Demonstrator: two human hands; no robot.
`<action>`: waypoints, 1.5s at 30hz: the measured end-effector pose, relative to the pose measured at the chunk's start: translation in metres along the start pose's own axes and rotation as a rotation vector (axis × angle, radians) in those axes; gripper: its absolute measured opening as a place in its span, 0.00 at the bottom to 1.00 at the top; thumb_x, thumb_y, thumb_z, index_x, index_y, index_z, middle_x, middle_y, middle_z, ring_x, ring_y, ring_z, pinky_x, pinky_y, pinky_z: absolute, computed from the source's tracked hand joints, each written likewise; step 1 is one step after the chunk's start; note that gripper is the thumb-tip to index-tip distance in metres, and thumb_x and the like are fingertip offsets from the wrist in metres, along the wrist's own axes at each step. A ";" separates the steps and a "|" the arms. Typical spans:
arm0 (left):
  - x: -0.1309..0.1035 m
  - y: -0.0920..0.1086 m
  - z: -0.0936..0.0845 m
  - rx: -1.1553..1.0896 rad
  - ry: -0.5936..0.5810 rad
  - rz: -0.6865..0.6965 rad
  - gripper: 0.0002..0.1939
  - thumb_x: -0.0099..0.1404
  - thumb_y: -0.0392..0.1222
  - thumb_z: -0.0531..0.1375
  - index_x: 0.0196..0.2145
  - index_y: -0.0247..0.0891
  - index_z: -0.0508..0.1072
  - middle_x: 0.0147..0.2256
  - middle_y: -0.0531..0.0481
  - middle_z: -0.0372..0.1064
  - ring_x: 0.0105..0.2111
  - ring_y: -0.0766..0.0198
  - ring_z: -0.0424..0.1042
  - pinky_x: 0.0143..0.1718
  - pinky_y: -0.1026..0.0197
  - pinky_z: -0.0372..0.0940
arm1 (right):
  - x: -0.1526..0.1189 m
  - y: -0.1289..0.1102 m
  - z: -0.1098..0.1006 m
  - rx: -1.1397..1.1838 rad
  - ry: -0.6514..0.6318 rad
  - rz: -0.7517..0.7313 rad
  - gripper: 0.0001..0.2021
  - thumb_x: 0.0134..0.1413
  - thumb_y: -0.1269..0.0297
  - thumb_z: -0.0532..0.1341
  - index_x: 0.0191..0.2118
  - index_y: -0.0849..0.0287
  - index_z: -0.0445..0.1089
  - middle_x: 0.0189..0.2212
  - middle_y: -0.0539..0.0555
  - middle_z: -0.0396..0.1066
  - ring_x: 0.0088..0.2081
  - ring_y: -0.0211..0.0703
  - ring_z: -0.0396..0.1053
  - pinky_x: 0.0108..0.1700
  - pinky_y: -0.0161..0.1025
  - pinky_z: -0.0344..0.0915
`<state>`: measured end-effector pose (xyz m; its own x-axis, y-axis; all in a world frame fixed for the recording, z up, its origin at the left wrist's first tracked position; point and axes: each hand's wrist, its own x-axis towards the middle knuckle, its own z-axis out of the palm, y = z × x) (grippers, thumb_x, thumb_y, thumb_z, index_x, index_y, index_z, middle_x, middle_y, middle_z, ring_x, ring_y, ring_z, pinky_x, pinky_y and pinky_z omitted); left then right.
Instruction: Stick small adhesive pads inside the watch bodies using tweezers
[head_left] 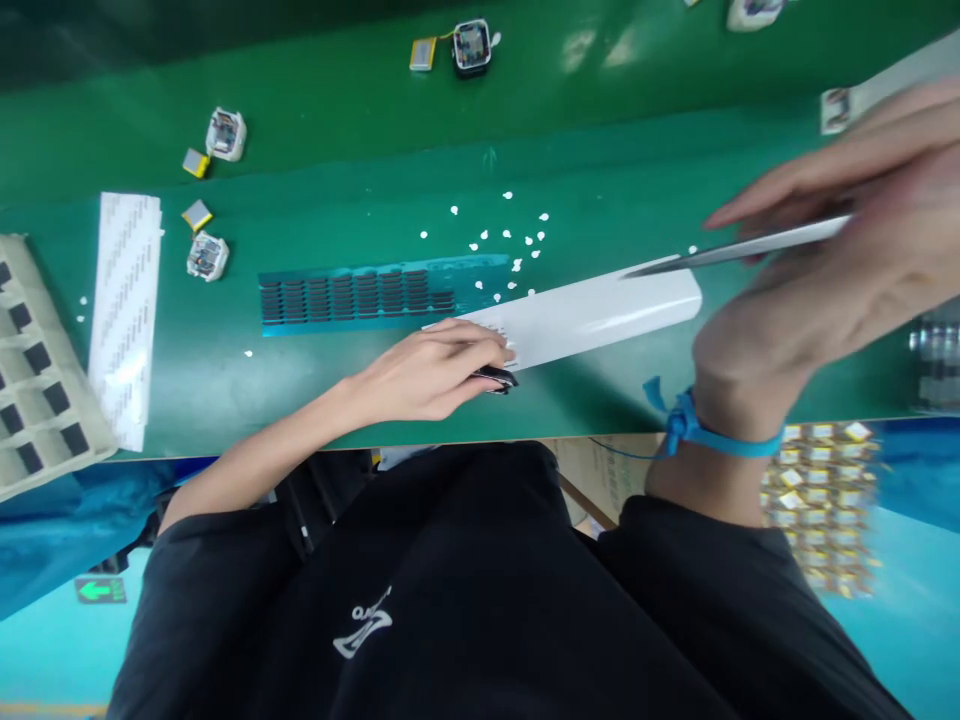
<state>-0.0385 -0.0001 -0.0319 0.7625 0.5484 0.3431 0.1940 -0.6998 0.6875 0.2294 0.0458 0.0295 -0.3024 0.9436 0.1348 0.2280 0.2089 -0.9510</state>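
My left hand [442, 370] is closed around a small dark part with a shiny edge [495, 378], whose kind I cannot make out. Its fingers also rest on the left end of a white glossy strip [592, 318]. Blurred by motion, my right hand [840, 220] grips a pair of tweezers [772, 243], their tips pointing left over the strip's right part. A blue band [720, 437] circles the right wrist. Beyond the strip lie several small white stickers [517, 265]. Left of the strip is a blue translucent sheet [352, 297] with rows of dark pieces.
Small white housings with circuit boards [207, 256] and silver-yellow battery cells [197, 216] lie on the green mat [337, 220]. At the left are a printed white strip [124, 320] and a compartment tray [52, 370]. Below the table's right edge sit rows of batteries [821, 500].
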 end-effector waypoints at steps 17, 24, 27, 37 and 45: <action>0.000 -0.014 -0.008 0.005 -0.041 -0.130 0.12 0.81 0.48 0.58 0.50 0.39 0.77 0.46 0.47 0.84 0.49 0.55 0.83 0.55 0.54 0.73 | -0.075 0.042 0.023 -0.112 0.016 0.071 0.18 0.75 0.48 0.63 0.37 0.54 0.82 0.33 0.51 0.83 0.29 0.39 0.80 0.31 0.34 0.78; 0.002 -0.018 -0.008 0.062 -0.028 -0.047 0.13 0.83 0.48 0.56 0.51 0.39 0.77 0.44 0.46 0.84 0.47 0.55 0.84 0.53 0.54 0.73 | -0.076 0.040 0.021 -0.069 -0.047 0.100 0.16 0.74 0.51 0.64 0.37 0.52 0.84 0.34 0.52 0.85 0.33 0.41 0.83 0.36 0.35 0.81; 0.002 -0.021 -0.006 0.117 -0.036 0.025 0.16 0.84 0.49 0.53 0.50 0.40 0.78 0.45 0.43 0.84 0.47 0.54 0.84 0.51 0.53 0.74 | -0.075 0.040 0.018 0.046 -0.005 0.114 0.15 0.71 0.51 0.68 0.36 0.53 0.85 0.33 0.53 0.85 0.31 0.43 0.83 0.35 0.37 0.82; 0.009 0.003 -0.019 -0.207 0.405 -0.344 0.10 0.79 0.44 0.62 0.50 0.44 0.84 0.39 0.51 0.85 0.26 0.67 0.81 0.32 0.62 0.77 | -0.048 0.007 0.056 0.239 0.372 0.030 0.15 0.69 0.45 0.69 0.39 0.52 0.79 0.28 0.51 0.80 0.27 0.46 0.80 0.24 0.40 0.77; 0.002 -0.001 -0.022 -0.656 0.158 -0.497 0.25 0.71 0.56 0.71 0.62 0.49 0.77 0.49 0.48 0.83 0.37 0.55 0.87 0.41 0.48 0.85 | -0.027 -0.002 0.075 0.184 0.214 0.049 0.19 0.67 0.39 0.68 0.36 0.49 0.75 0.29 0.50 0.83 0.25 0.46 0.79 0.25 0.43 0.78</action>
<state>-0.0509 0.0121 -0.0181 0.5784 0.8144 -0.0465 0.0490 0.0222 0.9986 0.1674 0.0001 0.0072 -0.0884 0.9883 0.1241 0.0598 0.1296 -0.9898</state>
